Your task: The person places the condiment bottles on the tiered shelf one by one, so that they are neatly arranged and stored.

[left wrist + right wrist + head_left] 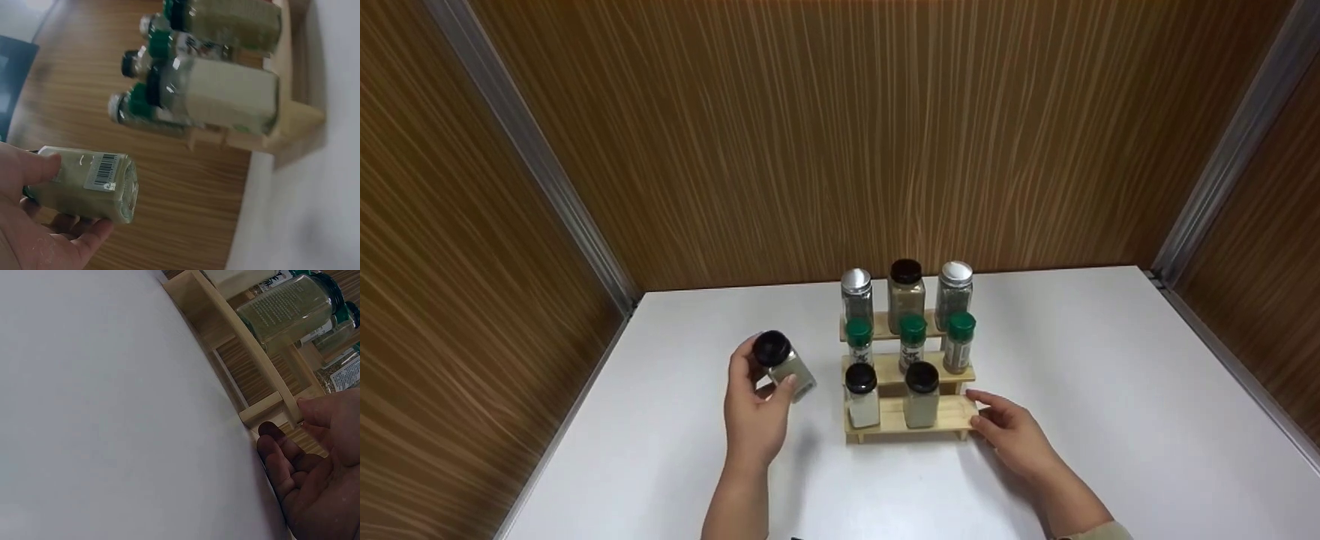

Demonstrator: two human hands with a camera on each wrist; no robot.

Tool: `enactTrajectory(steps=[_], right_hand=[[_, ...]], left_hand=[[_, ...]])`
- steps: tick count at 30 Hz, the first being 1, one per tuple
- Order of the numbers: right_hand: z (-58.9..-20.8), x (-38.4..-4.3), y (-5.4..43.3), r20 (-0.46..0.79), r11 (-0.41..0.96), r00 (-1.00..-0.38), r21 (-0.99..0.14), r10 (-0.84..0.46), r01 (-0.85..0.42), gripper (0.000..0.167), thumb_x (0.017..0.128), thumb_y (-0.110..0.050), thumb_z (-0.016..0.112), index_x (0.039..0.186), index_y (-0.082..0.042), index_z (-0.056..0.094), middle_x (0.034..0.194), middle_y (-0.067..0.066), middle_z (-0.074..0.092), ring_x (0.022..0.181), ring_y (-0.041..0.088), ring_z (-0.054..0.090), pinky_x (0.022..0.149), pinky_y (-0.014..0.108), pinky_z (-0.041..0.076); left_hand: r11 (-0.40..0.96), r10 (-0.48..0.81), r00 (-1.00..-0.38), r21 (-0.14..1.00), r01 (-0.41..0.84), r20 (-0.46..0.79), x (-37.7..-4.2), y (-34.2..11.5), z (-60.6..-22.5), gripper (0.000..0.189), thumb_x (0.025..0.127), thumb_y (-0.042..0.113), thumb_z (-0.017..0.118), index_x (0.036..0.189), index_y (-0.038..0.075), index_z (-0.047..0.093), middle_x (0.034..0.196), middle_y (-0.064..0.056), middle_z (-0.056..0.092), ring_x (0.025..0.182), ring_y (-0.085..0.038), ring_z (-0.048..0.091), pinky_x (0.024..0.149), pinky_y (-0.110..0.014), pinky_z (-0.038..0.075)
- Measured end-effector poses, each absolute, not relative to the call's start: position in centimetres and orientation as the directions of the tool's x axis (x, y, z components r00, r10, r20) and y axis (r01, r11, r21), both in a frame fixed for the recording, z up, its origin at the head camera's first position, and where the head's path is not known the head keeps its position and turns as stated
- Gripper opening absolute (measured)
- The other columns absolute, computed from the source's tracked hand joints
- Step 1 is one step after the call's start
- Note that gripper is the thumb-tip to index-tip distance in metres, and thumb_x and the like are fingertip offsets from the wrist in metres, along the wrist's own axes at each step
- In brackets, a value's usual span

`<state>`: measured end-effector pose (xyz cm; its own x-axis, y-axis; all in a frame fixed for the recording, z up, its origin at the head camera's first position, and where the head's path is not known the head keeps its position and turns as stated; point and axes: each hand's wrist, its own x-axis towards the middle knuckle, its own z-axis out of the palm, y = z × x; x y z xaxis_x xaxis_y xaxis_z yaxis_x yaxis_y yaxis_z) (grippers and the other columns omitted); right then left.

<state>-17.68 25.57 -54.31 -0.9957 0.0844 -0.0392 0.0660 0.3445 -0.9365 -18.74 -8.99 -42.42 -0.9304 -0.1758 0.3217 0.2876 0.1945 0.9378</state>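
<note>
My left hand (757, 420) grips a spice jar (793, 375) with a black lid, left of the rack and above the table. The jar leans, its lid up and to the left. In the left wrist view, a barcode label shows near its glass base, with the thumb on one side and fingers on the other. A three-step wooden spice rack (892, 426) stands to the right. My right hand (1016, 439) holds the right end of its bottom shelf between thumb and fingers. On that shelf stand two black-lidded jars, a left one (864, 409) and a middle one (921, 405).
Green-capped bottles (913, 349) fill the middle step. On the top step, a dark-lidded jar (906, 300) stands between two silver-capped jars (857, 300). The white table (675, 435) meets a wood-grain panel (840, 150) behind, with more panels at both sides.
</note>
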Motion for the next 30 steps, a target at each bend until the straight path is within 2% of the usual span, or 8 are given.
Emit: enactTrajectory(steps=[7, 11, 17, 25, 30], right_hand=[[-54.4, -17.5, 25.9, 0.009, 0.256, -1.0, -0.967, 0.016, -0.005, 0.044, 0.103, 0.003, 0.062, 0.145, 0.012, 0.053, 0.111, 0.02, 0.071, 0.096, 0.015, 0.065, 0.08, 0.023, 0.055], [-54.5, -17.6, 25.8, -0.001, 0.281, -1.0, -0.96, 0.029, 0.01, 0.044, 0.103, 0.002, 0.063, 0.146, 0.011, 0.054, 0.109, 0.017, 0.071, 0.095, 0.015, 0.064, 0.078, 0.023, 0.055], [-54.8, -17.8, 25.1, -0.017, 0.306, -0.997, -0.951, 0.08, 0.041, 0.043, 0.102, 0.002, 0.065, 0.143, 0.008, 0.059, 0.099, 0.008, 0.07, 0.087, 0.013, 0.059, 0.069, 0.023, 0.049], [-54.5, -17.9, 24.8, -0.013, 0.315, -0.997, -0.948, 0.071, 0.035, 0.043, 0.101, 0.001, 0.065, 0.143, 0.007, 0.059, 0.098, 0.008, 0.069, 0.086, 0.013, 0.059, 0.069, 0.023, 0.049], [-54.6, -18.0, 24.9, -0.01, 0.32, -0.998, -0.947, 0.056, 0.028, 0.043, 0.102, 0.0, 0.065, 0.144, 0.008, 0.058, 0.099, 0.007, 0.07, 0.086, 0.013, 0.059, 0.069, 0.023, 0.049]], left_hand=[[0.165, -0.056, -0.9, 0.893, 0.419, 0.432, -18.5, -6.9, -39.6, 0.06, 0.094, -0.008, 0.068, 0.149, 0.009, 0.049, 0.137, -0.01, 0.062, 0.128, -0.031, 0.058, 0.097, -0.049, 0.048], [0.132, -0.02, -0.889, 0.883, 0.451, 0.457, -18.7, -5.7, -38.5, 0.06, 0.095, -0.007, 0.069, 0.149, 0.01, 0.05, 0.136, -0.009, 0.063, 0.125, -0.029, 0.059, 0.096, -0.048, 0.05], [0.076, 0.027, -0.883, 0.88, 0.469, 0.468, -18.8, -3.8, -37.4, 0.06, 0.096, -0.007, 0.068, 0.15, 0.01, 0.049, 0.139, -0.01, 0.062, 0.125, -0.029, 0.059, 0.096, -0.048, 0.052], [0.02, 0.148, -0.877, 0.885, 0.465, 0.458, -18.5, -1.3, -36.4, 0.068, 0.097, -0.007, 0.067, 0.157, 0.012, 0.042, 0.147, -0.012, 0.056, 0.132, -0.032, 0.056, 0.101, -0.053, 0.054], [0.018, 0.221, -0.874, 0.894, 0.447, 0.432, -18.1, 0.6, -36.1, 0.079, 0.096, -0.009, 0.068, 0.162, 0.021, 0.037, 0.145, -0.012, 0.055, 0.128, -0.029, 0.058, 0.092, -0.042, 0.06]])
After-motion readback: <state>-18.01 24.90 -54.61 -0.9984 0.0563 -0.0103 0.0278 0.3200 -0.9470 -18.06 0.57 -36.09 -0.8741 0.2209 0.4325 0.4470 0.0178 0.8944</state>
